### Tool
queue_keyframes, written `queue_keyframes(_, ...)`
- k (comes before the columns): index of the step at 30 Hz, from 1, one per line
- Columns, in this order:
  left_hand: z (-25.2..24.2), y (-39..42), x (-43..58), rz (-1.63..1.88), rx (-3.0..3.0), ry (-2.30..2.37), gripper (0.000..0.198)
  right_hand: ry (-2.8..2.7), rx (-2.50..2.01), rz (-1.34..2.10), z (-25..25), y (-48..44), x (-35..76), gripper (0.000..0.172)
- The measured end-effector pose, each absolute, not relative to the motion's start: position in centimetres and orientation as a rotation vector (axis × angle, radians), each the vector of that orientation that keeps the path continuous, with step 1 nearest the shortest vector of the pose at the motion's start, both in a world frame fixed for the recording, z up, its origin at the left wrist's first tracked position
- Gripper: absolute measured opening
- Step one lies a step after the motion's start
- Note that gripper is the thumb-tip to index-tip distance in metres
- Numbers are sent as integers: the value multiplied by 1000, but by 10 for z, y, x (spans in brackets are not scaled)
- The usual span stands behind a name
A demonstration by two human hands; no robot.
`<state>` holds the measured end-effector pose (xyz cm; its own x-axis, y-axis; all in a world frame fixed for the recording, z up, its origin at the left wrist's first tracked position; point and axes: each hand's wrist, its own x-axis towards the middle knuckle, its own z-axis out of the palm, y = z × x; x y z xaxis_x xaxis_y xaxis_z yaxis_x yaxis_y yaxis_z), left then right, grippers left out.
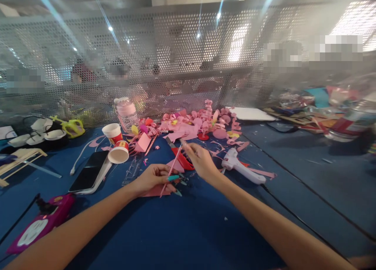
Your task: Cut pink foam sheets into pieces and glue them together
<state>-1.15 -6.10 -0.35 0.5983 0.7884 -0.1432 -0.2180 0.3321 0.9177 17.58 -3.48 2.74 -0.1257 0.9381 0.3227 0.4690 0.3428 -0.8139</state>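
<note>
My left hand (154, 179) pinches a thin pink paper strip (175, 160) between thumb and fingers; its lower end sticks out below the hand. At the strip's upper end, the fingers of my right hand (199, 157) are closed together and appear to pinch its tip. Scissors with red handles (185, 162) lie just behind, partly hidden by my right hand. Under my left hand is a flat piece of pink paper (155, 191). A white glue gun (242, 167) with a black cord rests to the right of my right hand.
Behind the hands is a heap of pink paper pieces (188, 125) and a plastic bottle (127, 112). On the left are paper cups (119, 152), a phone (89, 171) and a purple power strip (44, 223). A perforated metal screen (182, 43) closes off the back.
</note>
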Motion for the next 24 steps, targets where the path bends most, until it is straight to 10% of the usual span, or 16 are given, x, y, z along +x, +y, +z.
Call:
queue_keyframes(5, -4, -60, -9, 803, 1000, 722, 34, -2070, -1769, -17, 26, -12, 206, 39)
queue_keyframes(20, -4, -53, -15, 919, 861, 637, 33, -2091, -2070, 186, 31, -5, 196, 69)
queue_keyframes(24, -2, -50, -16, 1005, 790, 686, 24, -2119, -2048, 273, 34, -1, 202, 52)
